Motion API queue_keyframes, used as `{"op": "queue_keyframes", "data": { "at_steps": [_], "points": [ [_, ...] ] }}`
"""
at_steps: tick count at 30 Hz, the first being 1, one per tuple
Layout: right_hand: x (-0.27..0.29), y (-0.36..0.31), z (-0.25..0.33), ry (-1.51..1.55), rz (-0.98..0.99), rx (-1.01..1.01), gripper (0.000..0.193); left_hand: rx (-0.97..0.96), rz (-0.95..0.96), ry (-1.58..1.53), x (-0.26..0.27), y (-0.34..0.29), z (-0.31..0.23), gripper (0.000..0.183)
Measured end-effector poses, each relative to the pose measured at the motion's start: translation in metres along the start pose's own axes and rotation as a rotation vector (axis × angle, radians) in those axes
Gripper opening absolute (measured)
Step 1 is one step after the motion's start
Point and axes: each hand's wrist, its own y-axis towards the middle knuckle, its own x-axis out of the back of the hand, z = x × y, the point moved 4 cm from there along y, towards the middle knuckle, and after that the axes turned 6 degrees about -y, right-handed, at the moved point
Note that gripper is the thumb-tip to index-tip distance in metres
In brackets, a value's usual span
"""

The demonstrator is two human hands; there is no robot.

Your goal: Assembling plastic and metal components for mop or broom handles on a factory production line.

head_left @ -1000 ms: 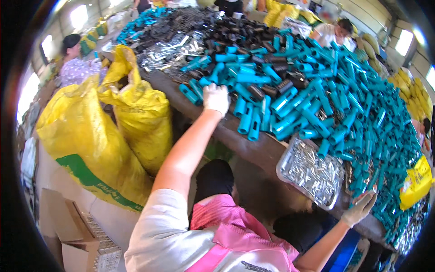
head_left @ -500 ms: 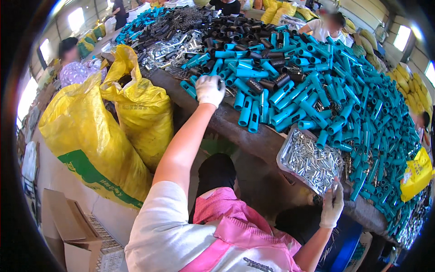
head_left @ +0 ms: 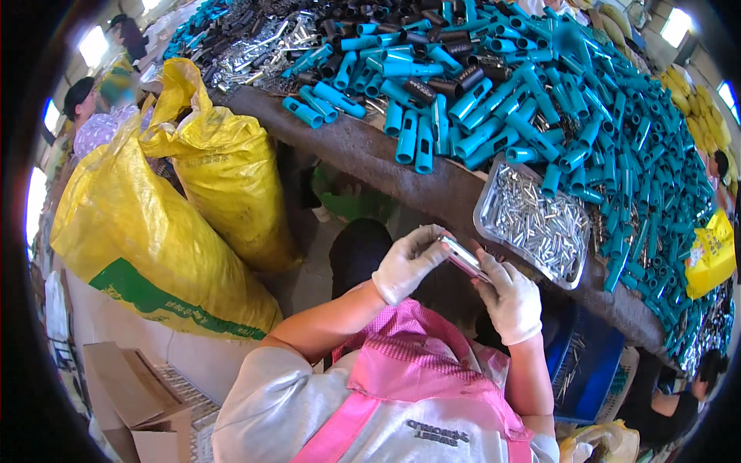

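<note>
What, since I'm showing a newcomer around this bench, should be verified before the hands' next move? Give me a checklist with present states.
1. Hands covered: ok; left hand and right hand both wear whitish gloves.
2. Slim, shiny, silvery piece held: ok; it is between both hands.
3. Whole piece visible: not ok; the fingers cover part of it.
4. Rectangular clear plastic tray filled: ok; short silvery metal pieces are heaped inside.
5. Tray fully on the brown worktable: cannot tell.
6. Space around tray clear: not ok; glossy teal hollow tubes crowd its far side.
</note>
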Motion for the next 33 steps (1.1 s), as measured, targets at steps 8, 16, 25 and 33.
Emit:
{"op": "queue_keyframes", "data": {
  "at_steps": [8, 16, 25, 33],
  "points": [
    [0.003, -0.024, 0.001, 0.574, 0.09, -0.099, 0.062, 0.377, -0.239, -0.795, -0.013, -0.018, 0.046, 0.035],
    [-0.05, -0.065, -0.005, 0.438, -0.338, -0.096, 0.058, 0.293, -0.039, -0.275, -0.058, -0.03, 0.055, 0.018],
    [-0.048, -0.105, -0.021, 0.356, -0.458, -0.227, 0.031, 0.46, -0.138, -0.686, -0.067, -0.036, 0.08, 0.018],
    [-0.059, -0.108, -0.026, 1.086, -0.745, -0.78, 0.026, 0.611, -0.009, -0.625, -0.096, -0.051, 0.093, 0.027]
  ]
}}
